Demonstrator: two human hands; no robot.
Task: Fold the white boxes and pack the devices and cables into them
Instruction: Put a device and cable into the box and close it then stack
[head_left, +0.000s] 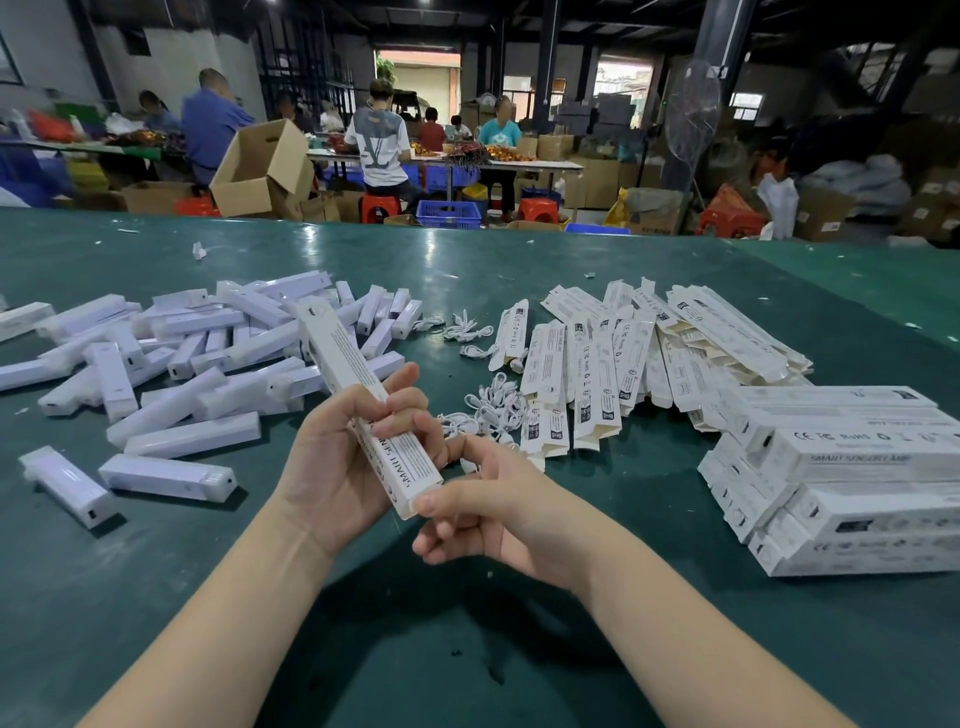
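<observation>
Head view: we hold one long white printed cardboard box (363, 400) above the green table (467, 649), tilted away from us. Our left hand (337, 467) wraps its middle, fingers curled round it, steadying it for end work. Our right hand (488, 509) sets its thumb against the near end — we judge it is tucking the flap; whether the box is already filled we cannot tell. Supplies sit within reach: white plastic bar-shaped devices (171, 374) heaped left, coiled white cables (493, 405) centre, flat unfolded white box blanks (597, 374) behind them, closed packed boxes (841, 478) stacked right — an assembly order from left to right, by our reading.
</observation>
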